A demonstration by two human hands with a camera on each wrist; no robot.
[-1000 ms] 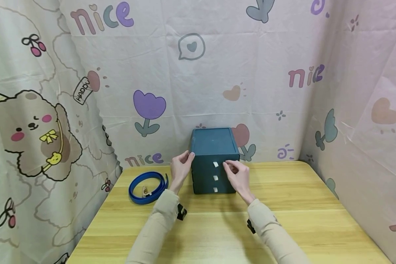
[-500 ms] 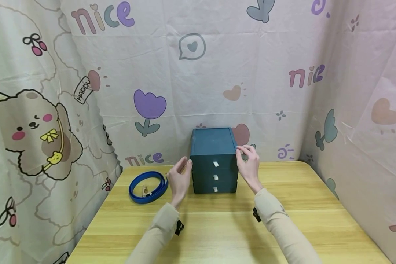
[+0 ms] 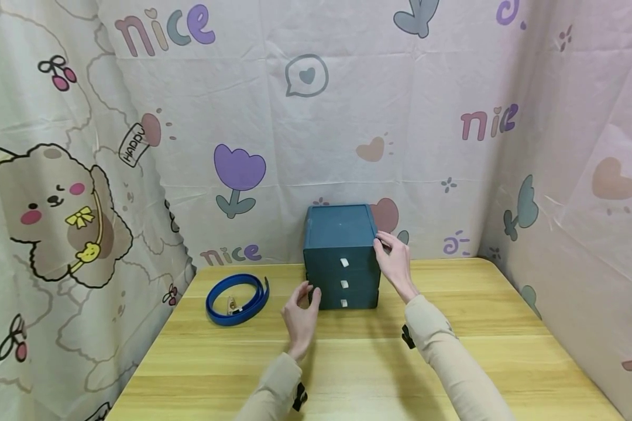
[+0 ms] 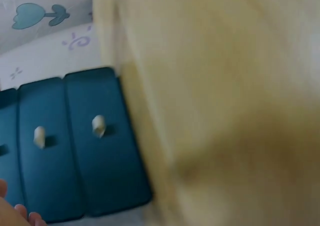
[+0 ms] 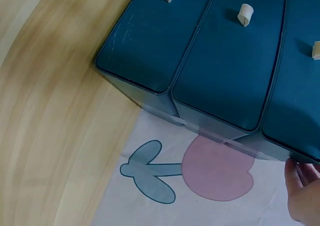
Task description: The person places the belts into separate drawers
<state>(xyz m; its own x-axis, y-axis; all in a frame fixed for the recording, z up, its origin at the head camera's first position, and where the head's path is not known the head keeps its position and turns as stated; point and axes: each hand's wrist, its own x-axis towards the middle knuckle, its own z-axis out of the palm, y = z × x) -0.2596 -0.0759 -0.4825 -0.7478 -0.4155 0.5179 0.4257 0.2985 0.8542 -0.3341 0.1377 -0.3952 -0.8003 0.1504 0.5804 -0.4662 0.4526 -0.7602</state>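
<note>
A dark teal cabinet with three drawers (image 3: 342, 228) stands at the back of the table, its drawers pushed in. Each drawer front carries a small white pull, such as the middle one (image 5: 245, 14). My left hand (image 3: 301, 313) is at the cabinet's lower left front corner, thumb and fingers apart and holding nothing; whether it touches the cabinet I cannot tell. At the top right front edge, my right hand (image 3: 396, 263) touches the cabinet with its fingertips. In the right wrist view, that hand (image 5: 306, 196) reaches the top drawer's side edge.
Left of the cabinet lies a coiled blue belt (image 3: 216, 316) with a gold-coloured buckle (image 3: 232, 305). The wooden table (image 3: 479, 327) extends in front and to the right. A printed cloth (image 3: 316, 128) hangs behind and along both sides.
My right hand has moved from beside the top pull to the cabinet's right upper edge. My left hand has come down from the top left corner to the lower left.
</note>
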